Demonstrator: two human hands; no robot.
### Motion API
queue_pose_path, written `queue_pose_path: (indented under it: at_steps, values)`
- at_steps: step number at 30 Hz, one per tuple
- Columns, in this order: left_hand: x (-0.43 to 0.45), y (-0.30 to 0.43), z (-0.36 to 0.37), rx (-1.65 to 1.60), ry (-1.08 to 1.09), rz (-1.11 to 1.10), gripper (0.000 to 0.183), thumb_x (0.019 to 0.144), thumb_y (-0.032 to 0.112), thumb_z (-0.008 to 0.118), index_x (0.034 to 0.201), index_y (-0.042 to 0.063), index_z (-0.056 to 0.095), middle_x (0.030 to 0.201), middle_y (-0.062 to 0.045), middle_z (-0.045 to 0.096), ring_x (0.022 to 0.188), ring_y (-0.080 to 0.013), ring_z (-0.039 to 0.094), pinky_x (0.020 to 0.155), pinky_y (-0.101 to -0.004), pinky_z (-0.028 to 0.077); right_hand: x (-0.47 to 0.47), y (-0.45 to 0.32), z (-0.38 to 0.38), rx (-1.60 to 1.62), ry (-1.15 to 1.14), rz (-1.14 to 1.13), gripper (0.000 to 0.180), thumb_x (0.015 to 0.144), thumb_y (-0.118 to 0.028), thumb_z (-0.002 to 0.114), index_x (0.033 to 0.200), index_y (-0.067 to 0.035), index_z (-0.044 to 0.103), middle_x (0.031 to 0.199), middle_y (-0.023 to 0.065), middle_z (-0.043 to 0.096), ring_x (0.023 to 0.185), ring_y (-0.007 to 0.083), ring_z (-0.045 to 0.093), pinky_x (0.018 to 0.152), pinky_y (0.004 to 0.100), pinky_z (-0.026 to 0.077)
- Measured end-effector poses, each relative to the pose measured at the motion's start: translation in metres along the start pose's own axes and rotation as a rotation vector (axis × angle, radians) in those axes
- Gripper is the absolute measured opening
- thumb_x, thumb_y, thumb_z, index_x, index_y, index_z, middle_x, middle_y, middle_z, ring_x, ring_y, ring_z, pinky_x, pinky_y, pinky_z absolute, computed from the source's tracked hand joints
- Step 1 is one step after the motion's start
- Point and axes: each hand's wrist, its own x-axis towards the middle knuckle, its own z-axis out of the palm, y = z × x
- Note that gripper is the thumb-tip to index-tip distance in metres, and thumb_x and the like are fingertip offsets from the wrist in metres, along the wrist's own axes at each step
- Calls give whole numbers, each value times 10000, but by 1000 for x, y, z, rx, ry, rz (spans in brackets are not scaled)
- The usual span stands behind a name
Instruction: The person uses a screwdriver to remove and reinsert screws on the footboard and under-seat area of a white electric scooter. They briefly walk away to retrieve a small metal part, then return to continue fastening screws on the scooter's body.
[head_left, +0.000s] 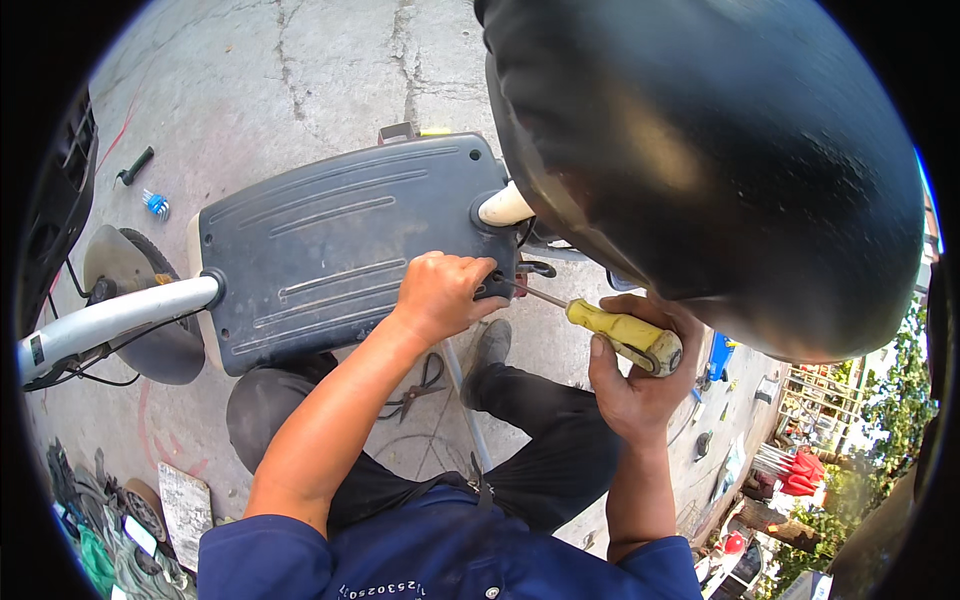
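A dark grey plastic footboard (360, 225) of a scooter-like vehicle lies before me, with moulded ribs and corner screw holes. My left hand (446, 296) rests on its near right part, fingers curled and thumb pointing toward the corner hole. Whether those fingers pinch anything is hidden. In my right hand (652, 367) is a screwdriver with a worn yellow handle (619, 330). Its thin shaft (536, 290) slants left, and the tip meets the screw hole at that corner, just beside my left fingertips.
A large black seat (720, 172) overhangs the right side. A silver steering tube (135, 311) rises at left near the front wheel (146, 259). On the concrete lie scissors (412, 394), a blue hex key set (156, 204) and a black handlebar grip (136, 165). Cluttered parts (112, 510) sit lower left.
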Motion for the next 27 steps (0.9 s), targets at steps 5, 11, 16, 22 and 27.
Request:
queue_pose_path:
  at_steps: [5,11,16,22,27]
  values:
    - [1,-7,1,-10,-51,59,380,716,347,865,996,116,751,768,-91,734,721,-315,715,669,-431,559,-14,39,45,-53,-133,67,286,1034,-180,642,1228,-4,527,1110,152,684,988,208,644,904,325,510]
    - [-2,-24,9,-240,-73,17,260,819,117,649,1050,71,760,694,-134,706,656,-336,711,617,-399,565,-62,48,24,-130,6,447,255,1050,-220,635,1126,16,571,758,91,621,658,163,575,606,328,459]
    - [-7,-29,12,-430,94,-99,294,894,77,563,1111,2,748,623,-149,625,546,-260,625,582,-347,510,-87,29,39,-76,-53,281,387,1032,-137,603,1360,60,550,809,118,669,696,181,635,641,339,499]
    - [0,-19,-5,-534,110,-200,341,911,90,518,1149,-16,738,600,-157,565,528,-220,572,579,-352,483,-85,53,82,-170,-134,273,381,1031,-139,623,1374,22,588,991,262,716,879,424,724,781,411,574]
    - [5,-9,-17,-525,22,-230,354,897,96,507,1140,0,745,614,-169,593,521,-249,590,575,-360,495,-98,53,87,-157,-246,320,388,1018,-165,658,1370,-10,612,1082,271,720,921,425,727,783,411,582]
